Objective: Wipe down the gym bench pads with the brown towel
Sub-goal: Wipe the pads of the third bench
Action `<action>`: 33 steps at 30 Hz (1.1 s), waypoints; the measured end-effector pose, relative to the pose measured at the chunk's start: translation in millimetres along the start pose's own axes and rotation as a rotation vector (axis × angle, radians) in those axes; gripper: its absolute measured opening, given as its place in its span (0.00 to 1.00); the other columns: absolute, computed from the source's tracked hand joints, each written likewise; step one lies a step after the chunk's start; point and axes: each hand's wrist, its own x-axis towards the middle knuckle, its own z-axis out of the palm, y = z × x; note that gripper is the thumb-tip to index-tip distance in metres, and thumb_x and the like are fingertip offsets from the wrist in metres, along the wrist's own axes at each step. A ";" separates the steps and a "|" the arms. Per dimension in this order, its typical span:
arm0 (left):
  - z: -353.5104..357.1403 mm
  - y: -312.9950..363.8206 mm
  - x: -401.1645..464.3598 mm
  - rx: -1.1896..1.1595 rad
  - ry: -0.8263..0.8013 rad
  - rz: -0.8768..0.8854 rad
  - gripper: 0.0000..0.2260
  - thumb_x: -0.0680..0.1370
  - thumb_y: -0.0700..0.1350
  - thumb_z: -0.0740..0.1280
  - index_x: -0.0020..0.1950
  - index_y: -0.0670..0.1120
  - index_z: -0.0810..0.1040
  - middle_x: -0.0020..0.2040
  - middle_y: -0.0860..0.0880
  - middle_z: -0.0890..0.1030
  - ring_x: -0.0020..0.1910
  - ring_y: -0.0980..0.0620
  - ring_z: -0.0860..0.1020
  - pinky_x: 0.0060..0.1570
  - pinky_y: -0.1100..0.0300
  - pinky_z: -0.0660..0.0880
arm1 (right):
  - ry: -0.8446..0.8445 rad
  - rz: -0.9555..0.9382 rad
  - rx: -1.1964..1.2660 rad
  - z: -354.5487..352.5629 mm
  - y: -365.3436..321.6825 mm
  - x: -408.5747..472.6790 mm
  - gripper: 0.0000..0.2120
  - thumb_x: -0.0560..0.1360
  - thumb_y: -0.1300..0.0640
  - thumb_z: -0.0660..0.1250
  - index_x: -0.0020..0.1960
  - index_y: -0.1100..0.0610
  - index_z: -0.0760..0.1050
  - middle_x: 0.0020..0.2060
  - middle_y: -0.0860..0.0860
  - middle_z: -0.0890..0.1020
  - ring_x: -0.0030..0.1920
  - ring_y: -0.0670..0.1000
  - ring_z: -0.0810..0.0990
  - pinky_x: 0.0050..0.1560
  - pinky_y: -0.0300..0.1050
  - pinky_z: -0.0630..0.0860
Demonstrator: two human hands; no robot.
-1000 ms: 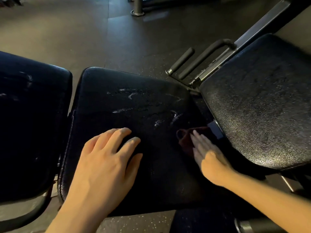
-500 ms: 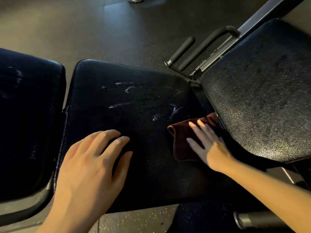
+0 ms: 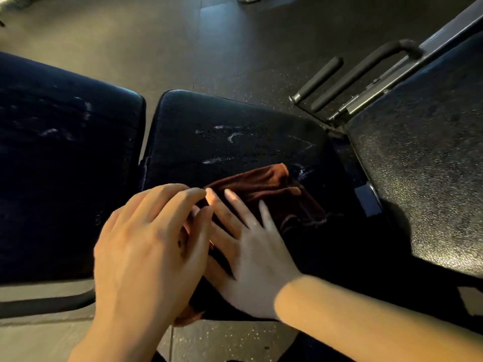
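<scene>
— Fingers (image 3: 236, 205) of our right hand (image 3: 251, 259) lie straight and a little spread, pressing the brown towel (image 3: 271, 189) flat on the middle pad (image 3: 235, 118). The left hand (image 3: 146, 246) sits just beside it, fingers loosely bent and close together, tips meeting the towel's near-left edge and the right fingertips. Whether they pinch the cloth we cannot tell; the frame is blurred there.

— So where does the towel sit on the pad?

— On its near right part, bunched into folds, one corner hanging off the near edge under our left hand. Pale smears (image 3: 230, 134) show just beyond it, toward the far side.

— Then we judge the stroke should push away from us, palm flat, even weight, so the cloth passes over those streaks instead of riding up on its own folds. Smoothing it first would give more contact.

— Agreed. What else is close?

— A left pad (image 3: 65, 152) with its own pale marks, apart from ours by a narrow gap, and a grainy right pad (image 3: 423, 178) set higher. Between that one and ours stand a metal frame (image 3: 366, 194) and black handles (image 3: 339, 82). A sweep to the right could likely snag the towel there.
</scene>
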 end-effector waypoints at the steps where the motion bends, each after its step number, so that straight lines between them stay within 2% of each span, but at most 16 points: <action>1: -2.8 -2.3 -1.1 0.003 0.025 -0.020 0.11 0.79 0.49 0.64 0.55 0.49 0.83 0.52 0.52 0.82 0.53 0.48 0.80 0.49 0.49 0.76 | 0.036 -0.038 -0.025 -4.5 -5.7 10.9 0.31 0.77 0.34 0.39 0.78 0.39 0.39 0.80 0.46 0.41 0.79 0.54 0.37 0.73 0.69 0.37; 4: -10.4 0.2 -6.2 -0.031 0.120 -0.049 0.11 0.79 0.49 0.63 0.52 0.48 0.83 0.50 0.53 0.82 0.51 0.53 0.77 0.49 0.59 0.72 | 0.083 -0.109 -0.090 2.0 -18.8 32.5 0.34 0.75 0.37 0.41 0.79 0.45 0.47 0.81 0.51 0.45 0.80 0.57 0.42 0.73 0.73 0.43; 6: -16.4 10.8 -4.1 -0.168 0.195 -0.065 0.11 0.80 0.47 0.62 0.50 0.46 0.84 0.48 0.53 0.81 0.49 0.56 0.77 0.51 0.65 0.71 | 0.166 -0.133 -0.082 10.6 -23.2 35.5 0.31 0.77 0.42 0.46 0.78 0.50 0.54 0.79 0.55 0.57 0.79 0.60 0.54 0.70 0.75 0.55; 8: -23.5 15.5 0.3 -0.331 0.231 -0.141 0.10 0.80 0.46 0.63 0.49 0.45 0.83 0.47 0.53 0.81 0.48 0.57 0.79 0.50 0.65 0.72 | 0.299 -0.089 -0.066 20.8 -27.4 28.6 0.28 0.78 0.46 0.52 0.77 0.53 0.55 0.74 0.57 0.68 0.74 0.60 0.66 0.66 0.72 0.66; 10: -38.1 12.7 2.5 -0.436 0.241 -0.280 0.09 0.80 0.45 0.63 0.48 0.45 0.83 0.46 0.55 0.81 0.48 0.58 0.79 0.50 0.67 0.72 | 0.260 0.008 -0.060 25.0 -37.1 10.9 0.30 0.79 0.47 0.54 0.79 0.53 0.53 0.73 0.56 0.69 0.74 0.58 0.67 0.67 0.65 0.70; 12: -57.6 3.6 -1.6 -0.458 0.211 -0.377 0.09 0.80 0.46 0.62 0.49 0.46 0.82 0.47 0.56 0.80 0.49 0.59 0.79 0.51 0.69 0.71 | 0.186 0.023 -0.011 17.1 -41.3 -4.9 0.25 0.81 0.49 0.53 0.76 0.57 0.63 0.72 0.56 0.71 0.72 0.57 0.69 0.66 0.60 0.73; 14: -85.5 -4.1 -12.3 -0.398 0.078 -0.394 0.11 0.80 0.47 0.62 0.50 0.46 0.83 0.47 0.57 0.79 0.48 0.60 0.77 0.51 0.68 0.71 | 0.053 0.080 -0.019 -1.0 -37.1 -11.1 0.24 0.83 0.49 0.50 0.71 0.61 0.72 0.69 0.57 0.74 0.71 0.55 0.70 0.64 0.56 0.76; 16: -118.3 -15.7 -20.9 -0.324 -0.060 -0.390 0.13 0.80 0.50 0.61 0.50 0.46 0.84 0.48 0.57 0.80 0.47 0.59 0.77 0.49 0.65 0.73 | 0.015 0.268 0.096 -24.0 -47.4 -8.2 0.20 0.84 0.54 0.53 0.71 0.60 0.72 0.71 0.55 0.73 0.72 0.53 0.69 0.68 0.49 0.73; 18: -148.3 -34.3 -23.5 -0.229 -0.147 -0.422 0.13 0.79 0.49 0.61 0.51 0.46 0.84 0.49 0.53 0.81 0.48 0.53 0.80 0.47 0.59 0.74 | -0.019 0.576 0.324 -48.6 -76.2 4.1 0.19 0.85 0.57 0.53 0.74 0.58 0.68 0.72 0.53 0.71 0.73 0.52 0.69 0.70 0.40 0.64; 21: -190.2 -69.9 -22.6 -0.176 -0.222 -0.603 0.09 0.79 0.45 0.66 0.57 0.46 0.82 0.55 0.49 0.81 0.52 0.47 0.80 0.50 0.55 0.73 | 0.062 1.039 0.660 -68.5 -128.3 42.1 0.18 0.85 0.53 0.51 0.69 0.56 0.73 0.62 0.57 0.79 0.61 0.56 0.76 0.58 0.43 0.68; 23: -227.1 -84.5 -24.2 -0.209 -0.275 -0.700 0.09 0.80 0.43 0.68 0.59 0.47 0.81 0.56 0.50 0.80 0.48 0.47 0.80 0.47 0.57 0.72 | 0.077 1.159 0.816 -83.5 -167.3 63.8 0.17 0.85 0.53 0.51 0.66 0.55 0.74 0.55 0.53 0.80 0.53 0.53 0.78 0.54 0.44 0.72; 25: -267.4 -89.4 -28.2 -0.223 -0.328 -0.727 0.09 0.79 0.44 0.68 0.59 0.48 0.81 0.55 0.52 0.80 0.40 0.50 0.78 0.43 0.58 0.70 | 0.036 1.149 0.925 -101.1 -209.0 77.2 0.14 0.86 0.55 0.51 0.60 0.55 0.74 0.46 0.46 0.79 0.44 0.47 0.78 0.46 0.40 0.75; 27: -307.3 -89.8 -31.8 -0.278 -0.370 -0.780 0.09 0.80 0.45 0.67 0.58 0.48 0.81 0.54 0.54 0.80 0.42 0.52 0.78 0.43 0.59 0.69 | -0.078 1.099 0.897 -128.5 -254.2 88.7 0.10 0.86 0.54 0.50 0.56 0.50 0.70 0.43 0.43 0.76 0.42 0.42 0.76 0.47 0.46 0.78; 28: -326.0 -89.7 -32.3 -0.321 -0.386 -0.821 0.09 0.80 0.45 0.67 0.59 0.48 0.81 0.54 0.55 0.79 0.46 0.53 0.79 0.44 0.59 0.70 | -0.128 1.073 0.881 -144.3 -276.7 94.0 0.10 0.86 0.54 0.50 0.56 0.49 0.69 0.47 0.45 0.77 0.43 0.42 0.75 0.48 0.49 0.78; 30: -359.0 -92.0 -32.9 -0.403 -0.399 -0.884 0.08 0.80 0.46 0.67 0.59 0.48 0.81 0.53 0.56 0.80 0.51 0.54 0.79 0.46 0.60 0.71 | -0.200 1.012 0.906 -173.4 -318.5 100.9 0.11 0.86 0.55 0.50 0.61 0.51 0.70 0.58 0.47 0.76 0.50 0.47 0.77 0.44 0.45 0.74; 33: -399.0 -97.2 -33.4 -0.507 -0.409 -0.910 0.08 0.81 0.45 0.66 0.58 0.49 0.80 0.52 0.56 0.80 0.49 0.58 0.78 0.46 0.66 0.71 | -0.272 0.929 0.840 -207.4 -359.6 97.5 0.14 0.86 0.53 0.51 0.64 0.55 0.72 0.63 0.49 0.76 0.58 0.48 0.75 0.48 0.42 0.70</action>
